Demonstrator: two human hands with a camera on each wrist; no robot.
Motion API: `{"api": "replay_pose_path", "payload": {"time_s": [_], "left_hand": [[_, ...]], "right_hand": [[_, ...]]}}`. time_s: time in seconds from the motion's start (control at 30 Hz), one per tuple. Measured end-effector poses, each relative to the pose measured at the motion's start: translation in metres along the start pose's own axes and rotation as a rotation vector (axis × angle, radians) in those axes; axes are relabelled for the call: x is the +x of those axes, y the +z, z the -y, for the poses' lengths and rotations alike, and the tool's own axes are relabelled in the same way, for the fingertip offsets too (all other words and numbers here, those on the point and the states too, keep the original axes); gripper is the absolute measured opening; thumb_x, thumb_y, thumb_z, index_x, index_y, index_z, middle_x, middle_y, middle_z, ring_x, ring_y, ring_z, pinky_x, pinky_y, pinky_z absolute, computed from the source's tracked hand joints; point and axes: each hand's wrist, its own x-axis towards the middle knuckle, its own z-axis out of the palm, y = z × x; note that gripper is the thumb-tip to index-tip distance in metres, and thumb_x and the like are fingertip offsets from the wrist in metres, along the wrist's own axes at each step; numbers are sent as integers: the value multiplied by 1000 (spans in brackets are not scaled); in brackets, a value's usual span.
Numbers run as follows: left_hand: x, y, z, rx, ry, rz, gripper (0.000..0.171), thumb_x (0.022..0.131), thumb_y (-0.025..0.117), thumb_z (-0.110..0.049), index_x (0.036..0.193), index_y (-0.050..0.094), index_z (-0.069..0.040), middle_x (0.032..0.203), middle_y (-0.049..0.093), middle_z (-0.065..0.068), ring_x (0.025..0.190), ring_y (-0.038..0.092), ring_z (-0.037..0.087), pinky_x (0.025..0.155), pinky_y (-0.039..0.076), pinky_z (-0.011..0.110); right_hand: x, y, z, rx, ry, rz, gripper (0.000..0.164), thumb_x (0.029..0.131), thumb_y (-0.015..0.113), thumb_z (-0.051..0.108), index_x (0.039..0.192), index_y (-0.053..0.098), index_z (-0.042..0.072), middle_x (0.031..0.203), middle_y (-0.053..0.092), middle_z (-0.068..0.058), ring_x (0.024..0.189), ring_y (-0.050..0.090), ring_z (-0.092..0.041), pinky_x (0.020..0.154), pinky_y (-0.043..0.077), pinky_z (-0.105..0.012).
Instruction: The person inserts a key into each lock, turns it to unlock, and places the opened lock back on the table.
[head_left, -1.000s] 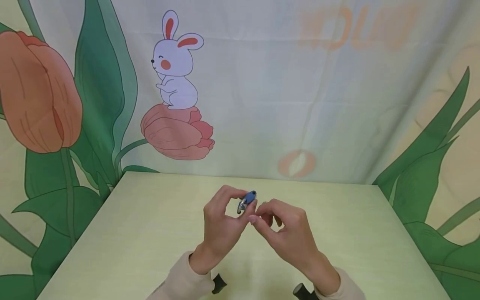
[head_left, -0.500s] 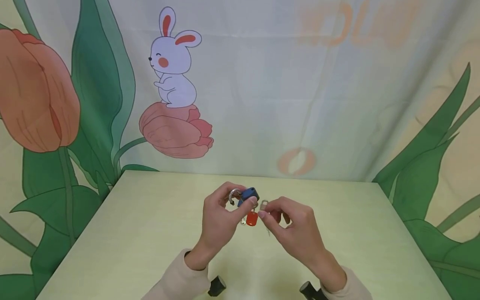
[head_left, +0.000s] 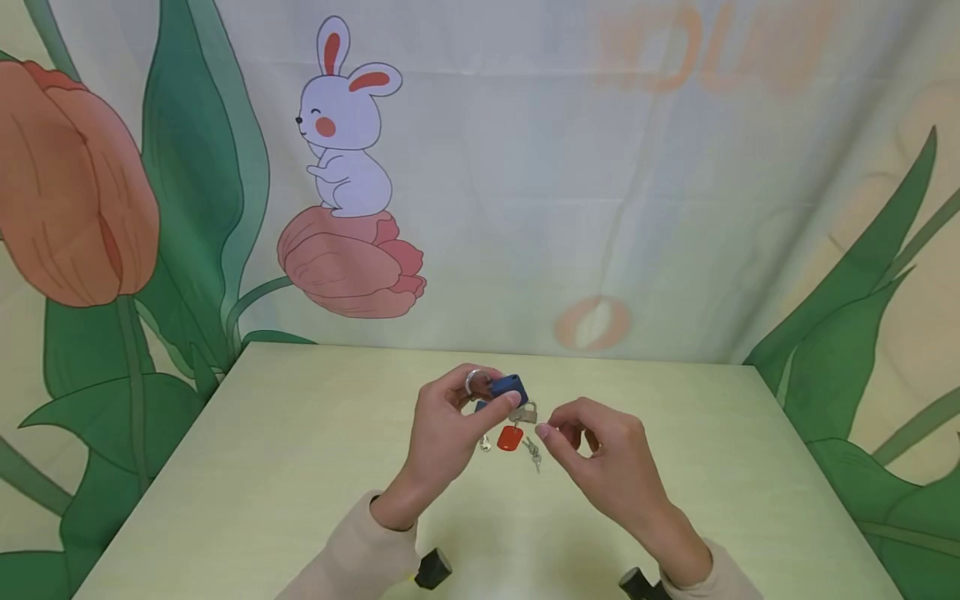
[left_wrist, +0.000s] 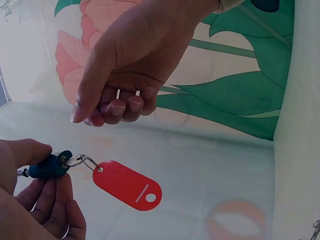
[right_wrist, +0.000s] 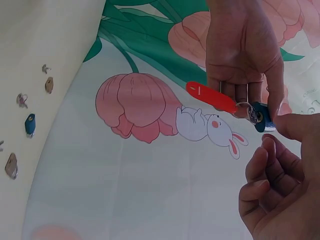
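Observation:
A blue padlock (head_left: pixel 510 388) is held by my left hand (head_left: pixel 448 437), pinched between thumb and fingers above the table. Its curved silver shackle (head_left: pixel 472 382) points left, partly hidden by the fingers. In the left wrist view, a key (left_wrist: pixel 66 161) sits in the padlock's end, with a red tag (left_wrist: pixel 122 184) hanging from its ring. My right hand (head_left: pixel 609 462) hovers just to the right, apart from the padlock. Its fingers are loosely curled and hold nothing.
On the pale table (head_left: pixel 315 450) lie a silver padlock (head_left: pixel 528 412) and small keys (head_left: pixel 533 452). The right wrist view shows another blue padlock (right_wrist: pixel 30 125) and a brownish padlock (right_wrist: pixel 12 164) there. A printed cloth (head_left: pixel 487 183) hangs behind the table.
My right hand has drawn away to the right from the padlock. My left hand has turned the padlock; its shackle and the red tag now show.

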Motion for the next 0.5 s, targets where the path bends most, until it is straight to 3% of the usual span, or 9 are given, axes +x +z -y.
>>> {"api": "replay_pose_path", "payload": {"time_s": [0.13, 0.3, 0.5], "left_hand": [[6, 4, 4, -2, -37, 29, 18, 86, 76, -20, 100, 70, -10, 83, 66, 8, 85, 64, 21, 86, 50, 39], [15, 14, 12, 15, -103, 63, 19, 86, 76, -22, 101, 70, -11, 87, 67, 7, 85, 65, 19, 78, 52, 34], [27, 28, 30, 16, -129, 124, 20, 86, 76, -22, 100, 70, -10, 92, 67, 8, 84, 66, 16, 75, 54, 28]], "right_hand": [[-4, -9, -5, -32, 23, -8, 13, 84, 76, 11, 84, 68, 21, 66, 53, 15, 59, 44, 0, 51, 37, -17], [-9, -18, -11, -74, 40, -17, 15, 83, 77, 11, 84, 68, 22, 66, 51, 16, 59, 44, 1, 51, 36, -17], [-13, -28, -15, -109, 49, -21, 14, 83, 78, 12, 84, 68, 21, 66, 51, 17, 58, 42, 1, 50, 35, -17]]}}
